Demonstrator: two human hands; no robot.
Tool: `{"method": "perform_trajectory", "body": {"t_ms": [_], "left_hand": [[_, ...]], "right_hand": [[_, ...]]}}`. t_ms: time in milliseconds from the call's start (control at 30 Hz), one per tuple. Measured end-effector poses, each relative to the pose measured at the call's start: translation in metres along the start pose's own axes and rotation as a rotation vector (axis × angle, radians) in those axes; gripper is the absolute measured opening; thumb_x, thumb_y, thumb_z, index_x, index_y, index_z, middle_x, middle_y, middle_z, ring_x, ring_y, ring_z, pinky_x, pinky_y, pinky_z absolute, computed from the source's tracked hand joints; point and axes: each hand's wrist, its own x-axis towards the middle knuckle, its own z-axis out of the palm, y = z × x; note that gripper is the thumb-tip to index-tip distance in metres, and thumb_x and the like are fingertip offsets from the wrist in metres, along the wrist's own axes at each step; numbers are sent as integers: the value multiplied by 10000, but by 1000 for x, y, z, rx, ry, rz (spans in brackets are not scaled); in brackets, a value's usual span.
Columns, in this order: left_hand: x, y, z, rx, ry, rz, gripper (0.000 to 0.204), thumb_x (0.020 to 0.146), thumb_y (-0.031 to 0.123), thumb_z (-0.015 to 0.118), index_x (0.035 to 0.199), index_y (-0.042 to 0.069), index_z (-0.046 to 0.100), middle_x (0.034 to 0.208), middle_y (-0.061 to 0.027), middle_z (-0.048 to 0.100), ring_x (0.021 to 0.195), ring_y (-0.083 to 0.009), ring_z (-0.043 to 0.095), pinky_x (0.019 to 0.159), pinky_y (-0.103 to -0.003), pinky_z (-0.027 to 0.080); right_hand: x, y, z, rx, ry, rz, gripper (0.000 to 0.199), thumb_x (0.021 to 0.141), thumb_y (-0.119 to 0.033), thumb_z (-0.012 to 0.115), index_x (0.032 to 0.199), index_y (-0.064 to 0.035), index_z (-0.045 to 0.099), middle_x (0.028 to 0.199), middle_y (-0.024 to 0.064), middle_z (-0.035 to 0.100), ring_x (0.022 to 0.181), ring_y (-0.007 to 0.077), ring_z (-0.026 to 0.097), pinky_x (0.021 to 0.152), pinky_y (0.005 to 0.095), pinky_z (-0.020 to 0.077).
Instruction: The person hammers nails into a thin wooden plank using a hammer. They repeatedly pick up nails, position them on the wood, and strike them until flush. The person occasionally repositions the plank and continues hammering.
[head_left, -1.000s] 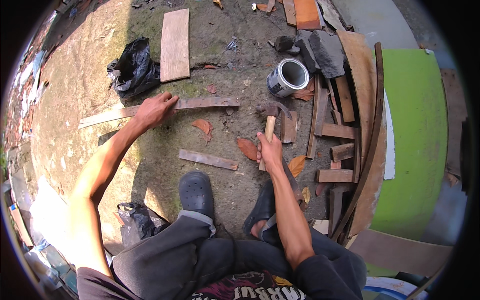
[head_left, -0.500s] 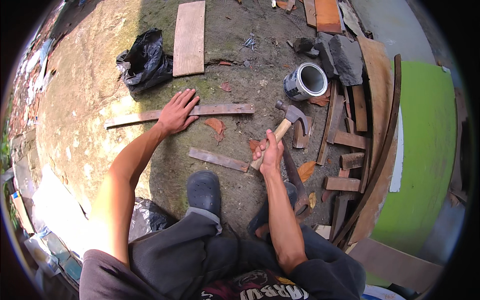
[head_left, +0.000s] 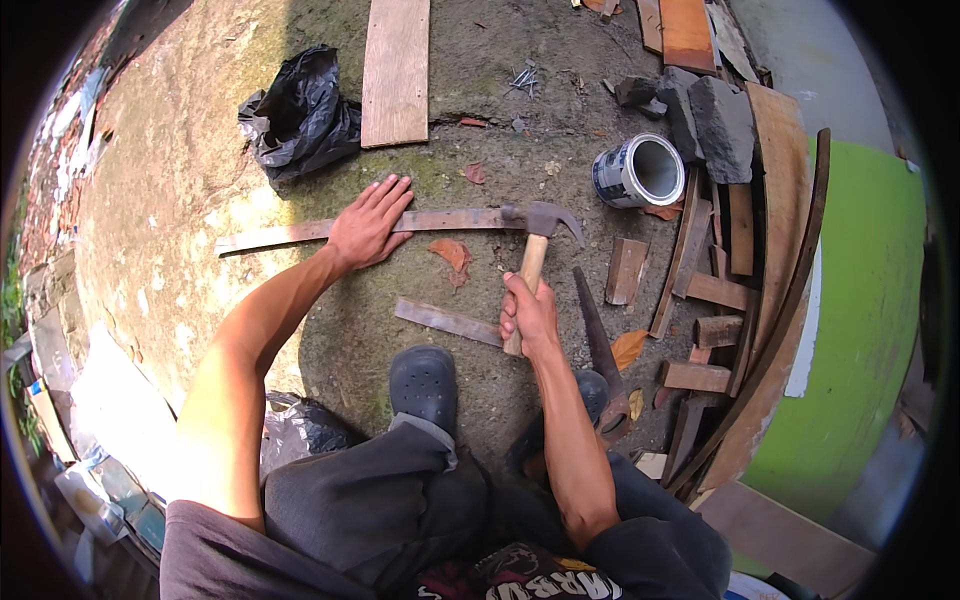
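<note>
My left hand point(head_left: 368, 225) lies flat, fingers stretched out, across a long narrow wooden strip point(head_left: 460, 219) on the ground. A claw hammer point(head_left: 533, 262) is gripped by its wooden handle in my right hand point(head_left: 530, 315). The hammer's head is over the strip's right end, its claw pointing right; whether it touches the wood I cannot tell. Below them lies a shorter strip point(head_left: 447, 320), its right end close to my right hand. A dry brown leaf point(head_left: 451, 255) rests between the two strips.
A black plastic bag point(head_left: 305, 135) and a wide board point(head_left: 396, 80) lie beyond my left hand. Several loose nails point(head_left: 523, 79) are farther off. On the right are an open can point(head_left: 612, 177), grey stones point(head_left: 723, 130), wood scraps point(head_left: 697, 376) and a rusty handsaw point(head_left: 598, 340).
The hammer has swung from a tilt toward the right to nearly upright in the picture, its head now at the strip's right end. My left hand keeps its place on the strip.
</note>
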Motion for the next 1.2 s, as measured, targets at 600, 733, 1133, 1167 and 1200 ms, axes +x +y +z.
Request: {"method": "perform_trajectory", "body": {"t_ms": [600, 733, 1133, 1167, 1200], "left_hand": [[-3, -1, 4, -5, 32, -12, 669, 986, 517, 460, 1481, 74, 390, 1579, -111, 324, 1475, -293, 263, 1212, -434, 211], [-1, -1, 9, -15, 40, -19, 671, 982, 519, 469, 1479, 76, 389, 1576, -106, 329, 1476, -285, 263, 1212, -432, 209], [8, -12, 4, 12, 39, 62, 684, 969, 541, 479, 1471, 82, 400, 1579, -92, 330, 1475, -279, 266, 1212, -430, 210], [10, -11, 3, 22, 50, 79, 687, 969, 544, 477, 1473, 84, 397, 1578, -92, 331, 1474, -280, 267, 1212, -431, 210], [12, -10, 1, 34, 63, 93, 690, 969, 547, 476, 1475, 86, 394, 1578, -93, 331, 1474, -281, 269, 1212, -431, 210]], "right_hand": [[-17, -100, 20, -730, 236, -609, 244, 943, -240, 620, 917, -8, 549, 595, 78, 544, 478, 186, 552, 460, 364, 448], [-15, -68, -7, -1215, 105, -379, 283, 910, -258, 619, 967, 19, 603, 758, 240, 648, 748, 409, 664, 692, 480, 510], [-38, -61, -1, -1094, 210, -434, 297, 895, -262, 633, 1010, 11, 614, 861, 286, 665, 848, 468, 658, 732, 506, 505], [-30, -47, -12, -1196, 175, -353, 292, 895, -259, 630, 1009, 9, 614, 860, 285, 666, 856, 466, 659, 735, 506, 505], [-23, -37, -19, -1296, 138, -272, 288, 894, -257, 628, 1008, 7, 615, 860, 285, 667, 864, 465, 660, 739, 505, 506]]}}
